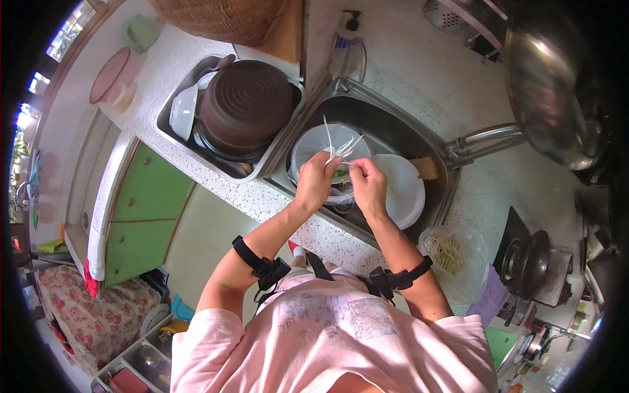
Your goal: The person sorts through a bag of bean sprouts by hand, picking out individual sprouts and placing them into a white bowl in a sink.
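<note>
Over the sink, my left hand holds a small bunch of thin white sprouts, their ends fanning out past the fingertips. My right hand is close beside it, its thumb and fingers pinched on one strand's end. Beneath both hands sits a translucent round bowl; some green and yellowish bits show inside, partly hidden by the fingers. A white plastic basin or lid leans to the right of the bowl. On the counter by my right forearm lies a clear plastic bag with more pale sprouts.
The bowl stands in a steel sink, with a tan sponge at its right wall. At the left, a second basin holds an upturned dark pot and white bowls. A wok hangs upper right; a purple cloth lies below the bag.
</note>
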The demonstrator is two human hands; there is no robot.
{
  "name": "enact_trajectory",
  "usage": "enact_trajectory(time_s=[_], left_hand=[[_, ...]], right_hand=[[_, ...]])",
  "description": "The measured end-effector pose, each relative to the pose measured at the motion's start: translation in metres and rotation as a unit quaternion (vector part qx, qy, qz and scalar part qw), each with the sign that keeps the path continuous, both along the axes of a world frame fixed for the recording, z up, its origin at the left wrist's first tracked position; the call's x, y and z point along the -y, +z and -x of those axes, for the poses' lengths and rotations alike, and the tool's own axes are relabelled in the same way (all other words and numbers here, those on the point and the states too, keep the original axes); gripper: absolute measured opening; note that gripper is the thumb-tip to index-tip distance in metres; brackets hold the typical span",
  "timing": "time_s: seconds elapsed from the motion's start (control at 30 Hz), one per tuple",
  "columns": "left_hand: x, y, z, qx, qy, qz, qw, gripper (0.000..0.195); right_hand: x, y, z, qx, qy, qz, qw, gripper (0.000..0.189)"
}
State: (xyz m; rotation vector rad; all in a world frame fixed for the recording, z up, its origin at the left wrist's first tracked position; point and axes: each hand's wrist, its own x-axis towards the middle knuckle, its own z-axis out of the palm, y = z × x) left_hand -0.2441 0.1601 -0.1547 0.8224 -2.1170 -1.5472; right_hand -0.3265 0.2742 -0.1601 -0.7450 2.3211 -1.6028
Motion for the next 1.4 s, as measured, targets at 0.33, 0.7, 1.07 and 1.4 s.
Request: enact_trajectory(time_s=[0.33,0.7,1.07,1.4], left_hand=[[0.027,-0.013,-0.021,0.002,-0.196,-0.068,0.978,0.025],[0.045,0.0,-0.034,0.056,-0.33,-0.328,0.884,0.031],[0.049,0.0,-0.031,0.052,-0.324,-0.347,0.879,0.031],[0.053,0.008,-0.031,0.073,-0.339,-0.326,0.88,0.028]], right_hand=[[0.001,-0.002,0.041,-0.051,0.09,0.022,0.994,0.023],[0.011,0.011,0.044,0.092,0.394,0.061,0.913,0.014],[0.004,0.015,0.042,0.24,0.364,0.02,0.9,0.014],[0.0,0.015,0.045,0.078,0.366,0.009,0.927,0.013]])
